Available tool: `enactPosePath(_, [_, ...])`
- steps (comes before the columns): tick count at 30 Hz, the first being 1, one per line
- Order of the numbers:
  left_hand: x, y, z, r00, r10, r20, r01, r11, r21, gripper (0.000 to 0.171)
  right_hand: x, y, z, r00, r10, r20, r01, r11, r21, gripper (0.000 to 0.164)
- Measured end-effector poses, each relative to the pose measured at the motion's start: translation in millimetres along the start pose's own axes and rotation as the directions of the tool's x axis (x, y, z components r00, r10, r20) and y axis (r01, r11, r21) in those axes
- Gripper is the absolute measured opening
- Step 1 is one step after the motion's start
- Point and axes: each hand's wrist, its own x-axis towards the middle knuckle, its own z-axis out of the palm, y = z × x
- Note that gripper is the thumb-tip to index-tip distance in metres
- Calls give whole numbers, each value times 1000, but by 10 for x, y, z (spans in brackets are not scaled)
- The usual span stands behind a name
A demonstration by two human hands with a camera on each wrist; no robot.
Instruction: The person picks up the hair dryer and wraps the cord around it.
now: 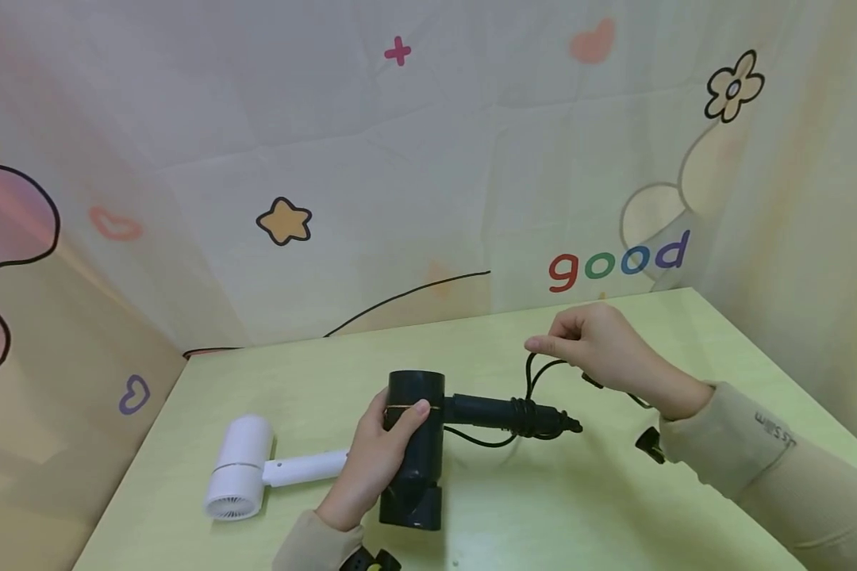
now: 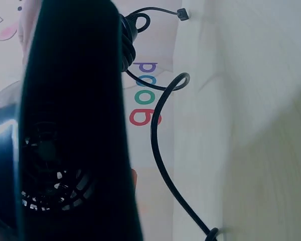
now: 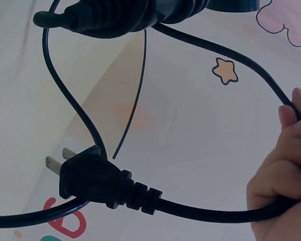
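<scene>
A black hair dryer (image 1: 423,456) is held over the table by my left hand (image 1: 380,456), its thumb across the barrel and its handle pointing right. Black cord (image 3: 205,215) is wound in several turns around the handle's end. Up and to the right of that end, my right hand (image 1: 603,345) pinches the cord between thumb and fingers. From this hand a two-pin plug (image 3: 90,175) dangles on a short length of cord, seen close in the right wrist view. The dryer's dark body and round grille (image 2: 52,186) fill much of the left wrist view.
A white hair dryer (image 1: 239,464) lies on the pale green table (image 1: 314,381) at the left, its handle end hidden behind my left hand. Behind the table hangs a printed curtain (image 1: 400,182) with a star, hearts and the word "good".
</scene>
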Motion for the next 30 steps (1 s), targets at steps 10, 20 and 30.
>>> enactPosePath(10, [23,15,33,998,63,-29,-61,997,44,61,-14,-8,-28,999,38,37,-39,999,16,35])
enactPosePath(20, [51,-20,-12,991,54,-122,-43,995,94,69,-98,39,13,983,7,186,-31,991,127,16])
enactPosePath(30, [112,-56,-70,976,57,-210,-38,995,96,69,-146,335,224,925,-147,350,-23,898,439,34])
